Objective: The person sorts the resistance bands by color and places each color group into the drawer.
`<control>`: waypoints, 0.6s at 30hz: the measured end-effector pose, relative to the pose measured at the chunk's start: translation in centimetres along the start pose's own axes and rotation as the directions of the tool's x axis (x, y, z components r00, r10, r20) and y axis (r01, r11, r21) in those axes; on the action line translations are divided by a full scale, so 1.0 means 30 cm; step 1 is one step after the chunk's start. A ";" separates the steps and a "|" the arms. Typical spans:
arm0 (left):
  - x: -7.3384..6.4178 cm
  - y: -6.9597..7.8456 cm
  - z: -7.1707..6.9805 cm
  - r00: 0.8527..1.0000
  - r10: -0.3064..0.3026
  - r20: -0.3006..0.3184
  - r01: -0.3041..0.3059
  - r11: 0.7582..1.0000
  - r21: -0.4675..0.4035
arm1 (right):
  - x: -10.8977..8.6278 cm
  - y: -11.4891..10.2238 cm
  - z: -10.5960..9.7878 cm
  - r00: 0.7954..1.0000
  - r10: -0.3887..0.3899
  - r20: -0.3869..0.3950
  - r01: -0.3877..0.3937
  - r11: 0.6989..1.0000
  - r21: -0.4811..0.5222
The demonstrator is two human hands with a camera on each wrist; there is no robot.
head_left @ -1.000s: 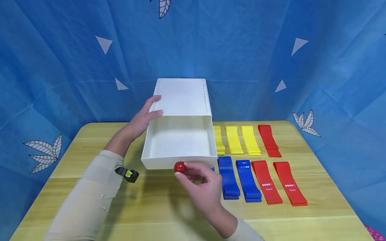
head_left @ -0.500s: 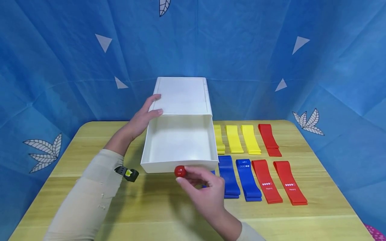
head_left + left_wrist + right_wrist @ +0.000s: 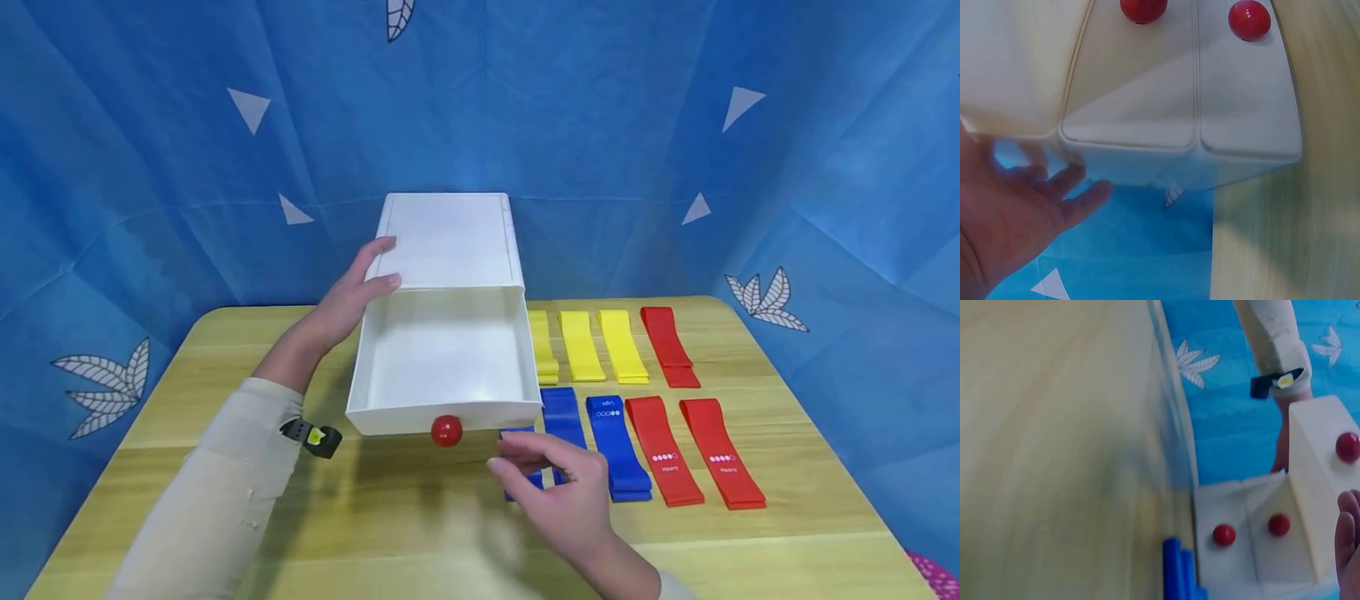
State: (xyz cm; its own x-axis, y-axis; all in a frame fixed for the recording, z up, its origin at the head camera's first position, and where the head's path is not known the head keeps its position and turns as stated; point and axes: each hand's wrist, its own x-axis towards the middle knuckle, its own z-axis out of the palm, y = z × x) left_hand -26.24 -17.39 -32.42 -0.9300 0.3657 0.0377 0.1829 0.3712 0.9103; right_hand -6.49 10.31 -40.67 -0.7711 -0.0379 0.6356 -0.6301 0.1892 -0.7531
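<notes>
Two "Heavy" red bands, left fingers straight against white cabinet, right fingers parted

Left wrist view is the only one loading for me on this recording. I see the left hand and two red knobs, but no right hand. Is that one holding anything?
Observer: Nothing shows in its fingers; in the head view the right hand is there, with thumb and index fingertips apart.
Operator: My view cuts off the pulled-out drawer. Does its front have a knob too?
Observer: Yes, the head view shows a red knob on it.
Operator: And what lies on the table, to the right of the white unit?
Observer: Folded bands: yellow bands, blue bands and red bands.
</notes>
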 end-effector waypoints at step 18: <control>-0.003 0.001 0.003 1.000 0.002 -0.003 -0.002 1.000 -0.006 | 0.048 0.129 -0.145 0.975 0.221 -0.020 -0.220 0.952 -0.215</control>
State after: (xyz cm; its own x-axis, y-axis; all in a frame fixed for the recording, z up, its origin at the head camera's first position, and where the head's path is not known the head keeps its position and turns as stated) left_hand -26.13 -17.33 -32.44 -0.9304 0.3643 0.0405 0.1828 0.3655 0.9127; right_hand -9.64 15.25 -41.94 -0.8890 0.0249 0.4572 -0.4105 0.3989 -0.8200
